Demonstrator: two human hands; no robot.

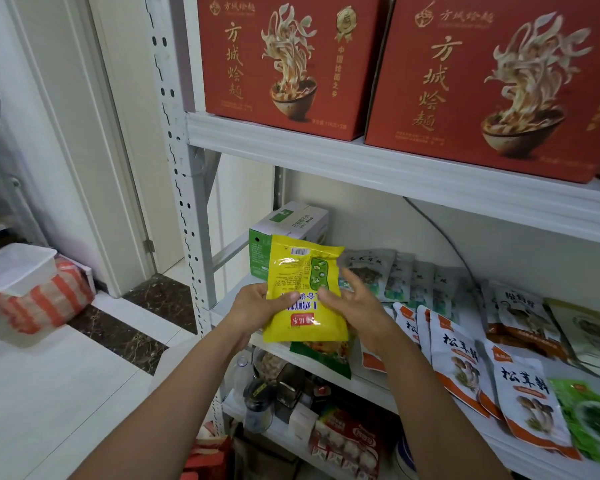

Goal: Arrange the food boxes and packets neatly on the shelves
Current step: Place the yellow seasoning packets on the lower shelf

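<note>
**A:** Where is the yellow packet (305, 292) now?

**B:** It is in the air, in front of the middle shelf (371, 388), with its print upside down. Under it a green packet (323, 358) lies at the shelf edge. The left grip (253, 308) holds its left edge, thumb on the front. The right grip (354, 306) is rather wide: the thumb touches the front, and the fingers are spread beside the right edge.

**A:** How will it handle?

**B:** I judge it light and soft, with a glossy film that may slip. It is better to take it at the side seams, not the middle. Then it can stand against the green and white box (291, 223).
</note>
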